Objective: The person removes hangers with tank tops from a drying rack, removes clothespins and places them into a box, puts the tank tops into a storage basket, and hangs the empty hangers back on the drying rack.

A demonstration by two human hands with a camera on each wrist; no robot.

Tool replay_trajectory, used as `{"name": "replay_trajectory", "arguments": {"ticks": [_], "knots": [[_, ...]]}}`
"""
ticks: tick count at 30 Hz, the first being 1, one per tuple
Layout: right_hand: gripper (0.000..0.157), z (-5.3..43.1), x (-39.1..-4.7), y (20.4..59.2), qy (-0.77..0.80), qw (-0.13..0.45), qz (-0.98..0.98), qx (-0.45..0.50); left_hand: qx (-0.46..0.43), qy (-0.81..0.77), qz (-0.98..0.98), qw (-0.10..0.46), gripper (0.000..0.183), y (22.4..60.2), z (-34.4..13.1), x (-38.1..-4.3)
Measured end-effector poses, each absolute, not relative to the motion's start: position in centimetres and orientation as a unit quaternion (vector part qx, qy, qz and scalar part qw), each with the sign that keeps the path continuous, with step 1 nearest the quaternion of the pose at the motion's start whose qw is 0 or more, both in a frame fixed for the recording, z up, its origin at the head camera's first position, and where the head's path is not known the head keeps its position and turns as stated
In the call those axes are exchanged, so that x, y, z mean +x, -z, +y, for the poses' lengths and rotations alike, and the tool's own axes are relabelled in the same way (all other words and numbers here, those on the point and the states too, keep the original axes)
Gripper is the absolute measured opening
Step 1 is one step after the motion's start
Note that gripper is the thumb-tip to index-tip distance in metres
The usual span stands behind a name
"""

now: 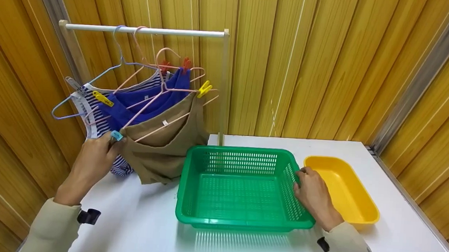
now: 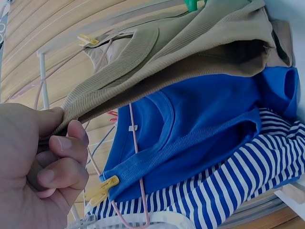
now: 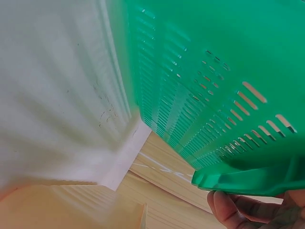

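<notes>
My left hand (image 1: 98, 154) pinches the shoulder of a brown sleeveless top (image 1: 155, 153) between thumb and fingers. A light blue clothespin (image 1: 116, 135) sits right at these fingertips. The top hangs on a pink hanger (image 1: 144, 110) whose hook shows below the rail, and a yellow clothespin (image 1: 204, 89) is on its other shoulder. In the left wrist view, a blue top (image 2: 200, 109) and a striped top (image 2: 238, 167) hang beside it. My right hand (image 1: 314, 193) grips the right rim of a green plastic basket (image 1: 241, 223), with nothing in it; the fingers curl over that rim.
A white rail (image 1: 144, 30) on a stand carries the hangers at the back left. Red clothespins (image 1: 187, 64) and a grey clothespin (image 1: 75, 85) hold the rear tops. A yellow tub (image 1: 356, 190) stands right of the basket on the white table (image 1: 138, 230). Wood-patterned walls enclose the table.
</notes>
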State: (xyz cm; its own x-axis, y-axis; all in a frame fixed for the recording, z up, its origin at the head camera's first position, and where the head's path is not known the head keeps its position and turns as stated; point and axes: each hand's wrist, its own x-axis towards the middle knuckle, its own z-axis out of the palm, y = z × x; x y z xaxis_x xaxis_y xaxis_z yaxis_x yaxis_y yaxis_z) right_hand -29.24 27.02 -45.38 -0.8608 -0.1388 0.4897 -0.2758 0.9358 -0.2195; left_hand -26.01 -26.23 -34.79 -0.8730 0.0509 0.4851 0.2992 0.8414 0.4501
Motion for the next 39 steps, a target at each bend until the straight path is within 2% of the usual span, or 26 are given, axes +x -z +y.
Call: {"name": "replay_trajectory", "arguments": {"ticks": [25,31,39], "knots": [[0.029,26.9,-29.2,45.5,-0.143,0.241,-0.954,0.105,-0.102,0.278,-0.922,0.25,0.027,35.8,-28.3,-25.0],[0.025,27.0,-29.1,45.6,-0.134,0.261,-0.949,0.115,-0.106,0.28,-0.918,0.261,0.023,36.1,-28.0,-25.0],[0.027,26.9,-29.2,45.5,-0.134,0.254,-0.952,0.108,-0.128,0.281,-0.911,0.272,0.017,36.2,-26.9,-25.7]]}}
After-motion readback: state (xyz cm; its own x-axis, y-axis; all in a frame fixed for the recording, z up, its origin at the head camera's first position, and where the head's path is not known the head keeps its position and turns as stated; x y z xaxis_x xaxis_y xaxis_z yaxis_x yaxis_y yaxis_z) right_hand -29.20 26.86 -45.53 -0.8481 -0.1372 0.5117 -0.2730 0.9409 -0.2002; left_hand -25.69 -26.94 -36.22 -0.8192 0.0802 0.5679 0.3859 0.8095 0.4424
